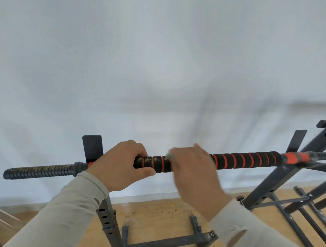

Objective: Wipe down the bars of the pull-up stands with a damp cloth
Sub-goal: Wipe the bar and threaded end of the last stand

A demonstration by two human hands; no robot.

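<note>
The right hand point(193, 171) is smeared by motion blur, and only a pale sliver of the cloth point(169, 156) shows at its fingertips. Under both hands, stretches of the bar point(244, 159) are hidden. Right of the right hand, the bar and a second stand point(299, 174) run off the edge.

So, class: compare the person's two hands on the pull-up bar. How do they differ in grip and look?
The left hand wraps fully round the bar, thumb underneath; the right hand presses against it with a scrap of greenish cloth showing at its fingertips. The left hand is sharp; the right hand is blurred. Both wear beige sleeves and sit on the foam grip.
</note>
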